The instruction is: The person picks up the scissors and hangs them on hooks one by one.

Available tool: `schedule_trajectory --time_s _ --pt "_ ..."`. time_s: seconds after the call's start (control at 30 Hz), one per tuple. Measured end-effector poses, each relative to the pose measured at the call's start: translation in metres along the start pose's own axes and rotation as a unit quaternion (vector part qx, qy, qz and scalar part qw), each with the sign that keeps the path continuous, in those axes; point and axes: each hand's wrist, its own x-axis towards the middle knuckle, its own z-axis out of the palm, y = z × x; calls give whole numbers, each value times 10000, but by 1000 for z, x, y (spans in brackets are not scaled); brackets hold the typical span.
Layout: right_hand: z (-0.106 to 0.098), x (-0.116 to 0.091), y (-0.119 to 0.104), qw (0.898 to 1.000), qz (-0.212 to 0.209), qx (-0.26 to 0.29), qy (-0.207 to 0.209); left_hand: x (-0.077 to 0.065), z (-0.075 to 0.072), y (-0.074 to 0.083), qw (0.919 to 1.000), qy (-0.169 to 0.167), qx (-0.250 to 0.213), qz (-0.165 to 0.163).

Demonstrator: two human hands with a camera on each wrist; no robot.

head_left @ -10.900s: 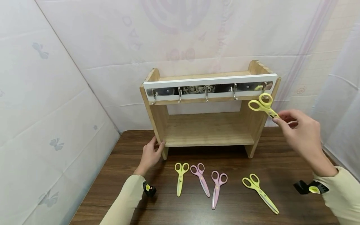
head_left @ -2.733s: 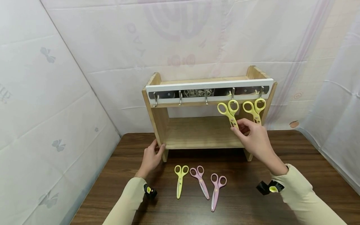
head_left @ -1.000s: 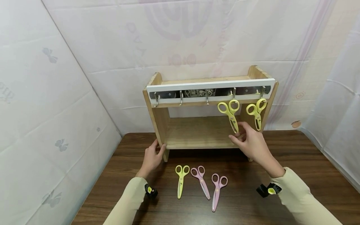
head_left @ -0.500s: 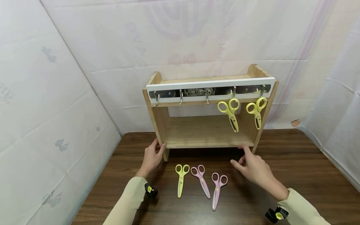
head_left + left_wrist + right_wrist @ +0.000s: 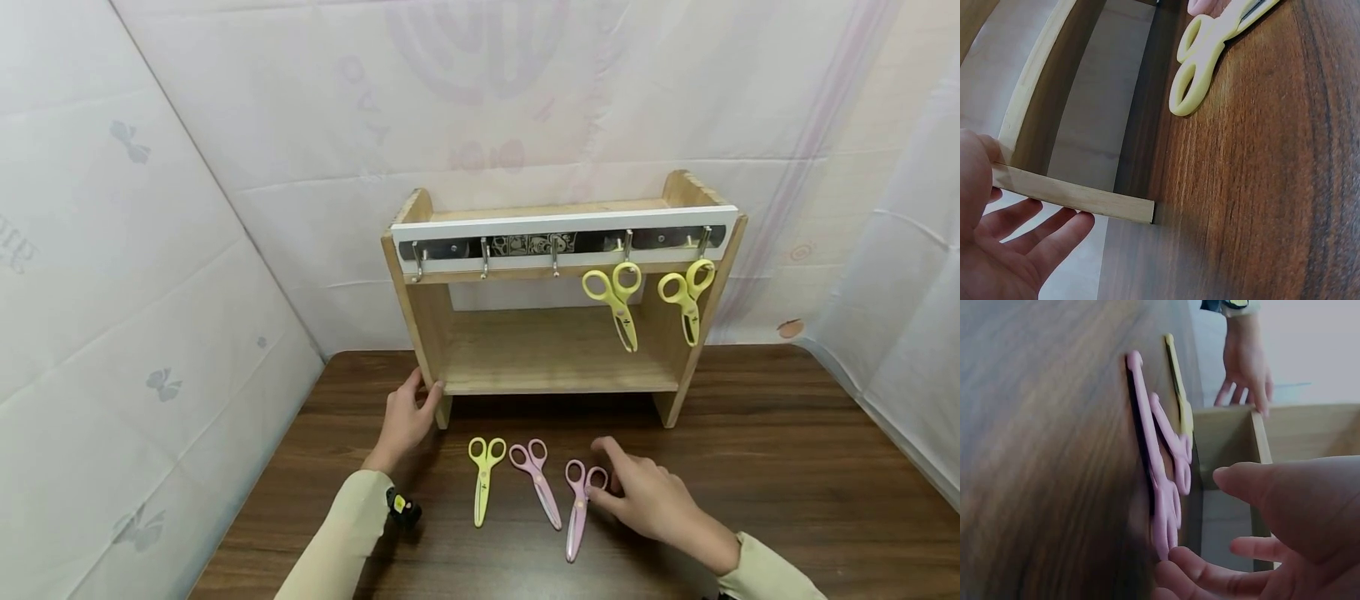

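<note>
Your bare right hand (image 5: 651, 498) is hovering at three o'clock of the rightmost pink plastic, loop-handled scissors (image 5: 576, 517), which are lying at six o'clock of the pale wooden shelf unit (image 5: 555, 358); thumb and fingers are standing apart, so a lopsided pinch could be shoving them toward the other pink plastic scissors (image 5: 537, 477) at ten o'clock. Your bare left hand (image 5: 403, 427) is clasping the unit at eight o'clock; should that hold be slackening, a knock could be shaking the outermost yellow plastic scissors (image 5: 688, 307) at three o'clock loose.
</note>
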Motion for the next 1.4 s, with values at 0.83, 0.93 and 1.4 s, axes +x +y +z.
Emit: schedule_trajectory --time_s 0.83,0.93,1.4 --pt "26 -8 -10 9943 -1009 -233 -245 0 1 -1 9999 -35 95 -130" --pt "28 -9 -11 9951 -936 -271 -184 0 1 1 9999 -36 75 -117" --pt "26 -8 -9 9932 -1077 -358 -254 0 1 0 9999 -1 95 -130"
